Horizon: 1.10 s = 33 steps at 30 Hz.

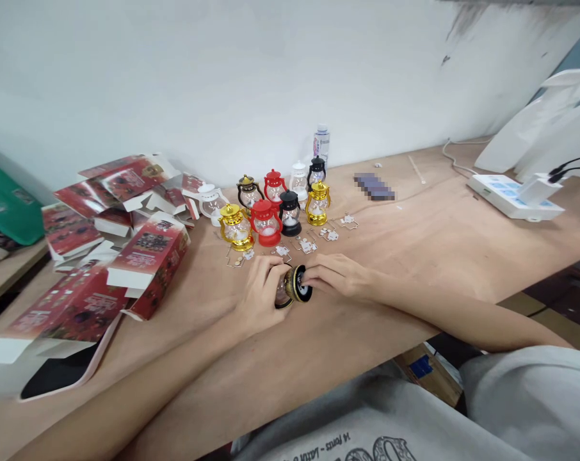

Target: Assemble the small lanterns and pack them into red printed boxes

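Observation:
My left hand (264, 291) is wrapped around a small black-and-bronze toy lantern (296, 282) tipped on its side. The lantern's round base faces right, showing a pale inside within a black rim. The fingers of my right hand (340, 275) are bunched together at that base; whatever they pinch is hidden. Beyond my hands stand several upright mini lanterns, among them a red lantern (267, 224), a gold lantern (237, 228), a black lantern (290, 213) and a bronze lantern (249, 194). Wire handles with small white pieces (306, 244) lie in front of them.
Red printed cardboard boxes (148, 262) pile up on the left, beside a green container (11, 198). A clear bottle (321, 142) stands against the wall. At right are a blurred-out flat object (374, 186) and a white power strip (511, 195) with a plugged-in charger.

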{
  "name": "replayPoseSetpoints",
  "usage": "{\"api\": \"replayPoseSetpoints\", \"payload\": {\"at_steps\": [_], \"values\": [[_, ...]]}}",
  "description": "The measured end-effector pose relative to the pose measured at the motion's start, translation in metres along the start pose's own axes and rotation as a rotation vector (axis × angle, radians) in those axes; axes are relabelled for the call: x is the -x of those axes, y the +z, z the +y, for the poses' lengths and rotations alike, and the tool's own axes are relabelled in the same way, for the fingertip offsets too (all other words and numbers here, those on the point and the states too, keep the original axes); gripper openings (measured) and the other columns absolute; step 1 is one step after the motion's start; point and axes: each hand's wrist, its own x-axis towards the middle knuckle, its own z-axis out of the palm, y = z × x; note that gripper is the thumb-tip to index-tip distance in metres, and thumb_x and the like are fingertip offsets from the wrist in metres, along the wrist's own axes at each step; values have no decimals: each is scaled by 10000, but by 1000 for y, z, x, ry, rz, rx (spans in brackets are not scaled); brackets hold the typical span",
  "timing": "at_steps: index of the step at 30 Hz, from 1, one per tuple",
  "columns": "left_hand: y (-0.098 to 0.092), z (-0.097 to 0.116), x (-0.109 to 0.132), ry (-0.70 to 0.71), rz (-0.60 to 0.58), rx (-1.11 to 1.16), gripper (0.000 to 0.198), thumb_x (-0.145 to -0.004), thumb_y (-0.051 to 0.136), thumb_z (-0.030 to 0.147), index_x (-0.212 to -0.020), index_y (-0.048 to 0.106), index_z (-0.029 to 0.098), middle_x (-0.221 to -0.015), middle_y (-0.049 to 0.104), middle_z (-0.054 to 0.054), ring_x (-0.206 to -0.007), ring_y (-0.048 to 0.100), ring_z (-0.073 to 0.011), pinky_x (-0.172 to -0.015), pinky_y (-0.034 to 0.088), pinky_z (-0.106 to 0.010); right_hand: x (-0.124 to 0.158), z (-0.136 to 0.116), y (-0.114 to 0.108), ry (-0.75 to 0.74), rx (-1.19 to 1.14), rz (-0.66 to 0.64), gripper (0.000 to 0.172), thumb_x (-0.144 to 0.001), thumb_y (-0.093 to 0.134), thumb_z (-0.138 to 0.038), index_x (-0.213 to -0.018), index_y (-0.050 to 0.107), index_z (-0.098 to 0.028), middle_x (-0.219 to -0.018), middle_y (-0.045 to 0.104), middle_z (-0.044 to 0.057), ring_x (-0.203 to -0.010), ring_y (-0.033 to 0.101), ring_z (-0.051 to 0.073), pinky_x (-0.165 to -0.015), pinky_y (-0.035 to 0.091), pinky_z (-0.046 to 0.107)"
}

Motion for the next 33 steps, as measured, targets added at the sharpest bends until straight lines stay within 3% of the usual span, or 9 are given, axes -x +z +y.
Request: {"api": "replayPoseSetpoints", "payload": {"at_steps": [12,24,30,33], "values": [[1,0,1,15,-5,34,358,-746,606,214,-1064,446,171,-988,483,-103,-907,492,-229,-757,468,-360,4,10,11,-123,13,31,105,-923,429,-125,-858,511,-119,-759,577,55,-675,545,116,-610,510,205],[1,1,1,27,6,56,367,-732,602,191,-1068,454,174,-978,494,-98,-897,503,-224,-746,470,-356,8,13,18,-125,-41,50,89,-938,377,-144,-906,459,-150,-762,560,40,-679,532,109,-589,495,199],[0,1,0,13,-6,48,366,-742,613,202,-1068,447,176,-986,491,-98,-903,511,-222,-759,476,-359,11,14,17,-128,-69,47,21,-915,448,-149,-930,464,-148,-772,588,56,-695,554,119,-601,501,212],[1,1,0,17,0,45,368,-742,614,200,-1068,446,171,-980,488,-98,-903,510,-222,-759,476,-358,10,13,15,-90,-98,60,69,-911,490,-191,-959,462,-150,-773,599,54,-684,563,117,-591,501,212]]}}
